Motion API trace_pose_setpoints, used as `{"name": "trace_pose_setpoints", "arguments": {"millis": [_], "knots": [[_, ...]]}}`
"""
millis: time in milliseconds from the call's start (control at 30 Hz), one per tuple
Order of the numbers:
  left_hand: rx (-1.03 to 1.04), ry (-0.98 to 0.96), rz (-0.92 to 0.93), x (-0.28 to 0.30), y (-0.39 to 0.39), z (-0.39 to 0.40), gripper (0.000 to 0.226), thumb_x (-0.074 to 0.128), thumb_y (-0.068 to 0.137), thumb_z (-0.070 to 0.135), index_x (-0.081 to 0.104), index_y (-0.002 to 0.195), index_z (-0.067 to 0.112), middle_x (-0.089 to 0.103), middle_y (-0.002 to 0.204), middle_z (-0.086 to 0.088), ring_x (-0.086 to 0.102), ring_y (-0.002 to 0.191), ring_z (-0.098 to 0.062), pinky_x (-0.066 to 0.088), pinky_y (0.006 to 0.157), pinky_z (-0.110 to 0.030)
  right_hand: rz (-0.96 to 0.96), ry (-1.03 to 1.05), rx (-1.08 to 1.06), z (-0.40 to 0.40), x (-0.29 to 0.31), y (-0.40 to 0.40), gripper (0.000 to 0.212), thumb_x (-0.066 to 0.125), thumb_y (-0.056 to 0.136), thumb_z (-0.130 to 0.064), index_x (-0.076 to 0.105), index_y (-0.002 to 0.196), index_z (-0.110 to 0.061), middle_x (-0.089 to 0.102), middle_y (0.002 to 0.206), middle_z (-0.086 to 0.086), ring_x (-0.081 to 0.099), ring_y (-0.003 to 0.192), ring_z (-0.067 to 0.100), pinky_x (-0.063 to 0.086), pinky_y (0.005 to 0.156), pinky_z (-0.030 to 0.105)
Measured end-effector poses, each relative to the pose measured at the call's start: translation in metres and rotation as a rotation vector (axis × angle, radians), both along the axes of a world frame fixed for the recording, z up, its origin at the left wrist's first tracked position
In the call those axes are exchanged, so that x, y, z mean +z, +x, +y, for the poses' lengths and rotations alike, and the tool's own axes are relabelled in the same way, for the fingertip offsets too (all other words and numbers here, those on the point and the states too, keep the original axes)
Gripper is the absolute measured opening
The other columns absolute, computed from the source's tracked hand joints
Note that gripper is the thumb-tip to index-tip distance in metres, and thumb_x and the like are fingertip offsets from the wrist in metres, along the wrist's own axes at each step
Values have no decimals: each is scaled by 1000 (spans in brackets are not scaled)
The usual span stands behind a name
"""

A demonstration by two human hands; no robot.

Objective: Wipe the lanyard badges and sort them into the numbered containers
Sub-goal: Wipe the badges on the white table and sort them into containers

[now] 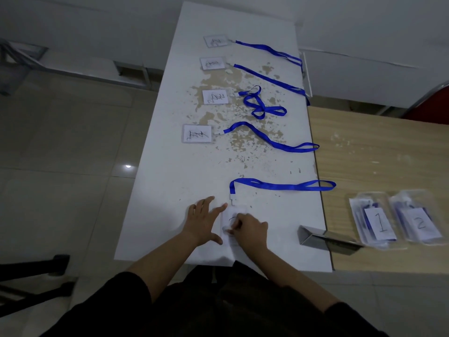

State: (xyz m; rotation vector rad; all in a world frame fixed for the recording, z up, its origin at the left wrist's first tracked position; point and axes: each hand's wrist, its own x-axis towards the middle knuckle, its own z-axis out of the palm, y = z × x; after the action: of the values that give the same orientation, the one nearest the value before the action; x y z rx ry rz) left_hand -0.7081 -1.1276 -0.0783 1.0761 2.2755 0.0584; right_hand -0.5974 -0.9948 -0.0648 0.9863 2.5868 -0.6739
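Head view: left hand (202,220) lies flat with fingers spread on the white tabletop (170,186), its index fingertip and thumb touching the left edge of the clear plastic badge holder with a white paper insert (230,218), likely to pin it so it won't slide. Right hand (250,231) is curled over the badge's lower half, fingertips bunched on its face. It probably pinches a wipe, but no cloth is visible, so cannot tell what it has hold of. The badge's blue fabric lanyard (281,186) trails off right, past the table edge, out of the way of the wiping.

Four more scribbled badges with blue lanyards (196,134) (215,96) (212,63) (216,40) lie in a row further up the table, apart from each other, apparently still queued.

On the adjoining wood-grain table (379,154), two clear plastic trays sit just beside each other: one with paper label "1" (379,223), one with label "2" (419,223). Both already hold blue lanyards and badges under the labels; count unclear. A shiny metal triangular stand (315,235) sits between the hands and the trays.
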Motion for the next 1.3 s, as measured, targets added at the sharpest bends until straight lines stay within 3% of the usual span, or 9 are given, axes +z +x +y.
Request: {"name": "trace_pose_setpoints", "arguments": {"millis": [133, 500, 667, 767, 867, 1000, 1100, 1233, 1300], "knots": [[-1, 4, 6, -2, 0, 0, 113, 69, 68, 69, 1, 153, 41, -9, 161, -7, -5, 148, -33, 5, 117, -52, 28, 34, 41, 7, -4, 33, 28, 64, 84, -33, 44, 65, -29, 56, 76, -9, 55, 74, 10, 32, 78, 35], [-16, 0, 28, 1, -2, 3, 115, 71, 65, 70, 4, 153, 40, -5, 159, -7, -1, 147, -33, 7, 116, -50, -24, -9, 5, 24, -4, 52, 38, 70, 76, -56, 47, 67, -28, 57, 80, -8, 56, 77, 14, 30, 73, 32], [8, -4, -5, 1, -5, 6, 114, 73, 63, 69, 8, 152, 40, -4, 159, -6, -1, 146, -33, 8, 116, -51, 175, -248, -250, 52, 8, 45, 30, 77, 80, -29, 51, 71, -17, 61, 76, 3, 56, 71, 17, 44, 63, 31], [109, 68, -73, 6, -5, 9, 93, 66, 72, 70, 22, 149, 41, 6, 158, -3, 6, 146, -28, 12, 116, -47, 474, -310, -612, 63, 13, 44, 25, 76, 83, -16, 55, 81, -5, 61, 77, 11, 59, 70, 23, 51, 66, 33], [269, 194, -109, 12, -3, 15, 61, 62, 86, 54, 42, 141, 36, 23, 150, -1, 21, 140, -23, 22, 112, -41, 513, -347, -747, 73, 18, 39, 23, 71, 88, -18, 57, 97, -2, 64, 91, 12, 63, 84, 27, 56, 80, 43], [470, 303, -190, 18, -1, 25, 41, 62, 91, 24, 52, 130, 18, 40, 134, -10, 41, 127, -26, 34, 103, -33, 503, -259, -724, 62, 25, 36, 40, 72, 86, -24, 52, 120, -17, 49, 115, 1, 54, 100, 18, 49, 84, 30], [644, 302, -311, 22, -1, 33, 31, 61, 91, 15, 54, 119, 5, 51, 123, -15, 54, 112, -27, 43, 90, -29, 604, -216, -661, 42, 22, 40, 23, 70, 85, -17, 55, 102, -17, 57, 99, 0, 57, 89, 17, 48, 73, 21], [711, 232, -398, 23, 0, 43, 31, 61, 91, 21, 55, 117, 4, 59, 117, -11, 57, 102, -23, 41, 78, -23, 379, -455, -477, 18, 9, 46, 12, 67, 86, -18, 63, 97, -19, 68, 88, -4, 64, 82, 11, 44, 68, 11], [717, 212, -444, 23, 0, 48, 16, 61, 92, 24, 60, 90, 9, 60, 90, -6, 55, 79, -15, 39, 71, -23, 328, -503, -430, 14, 4, 44, 15, 67, 87, -18, 62, 101, -21, 68, 89, -3, 64, 81, 8, 46, 69, 14]]}}
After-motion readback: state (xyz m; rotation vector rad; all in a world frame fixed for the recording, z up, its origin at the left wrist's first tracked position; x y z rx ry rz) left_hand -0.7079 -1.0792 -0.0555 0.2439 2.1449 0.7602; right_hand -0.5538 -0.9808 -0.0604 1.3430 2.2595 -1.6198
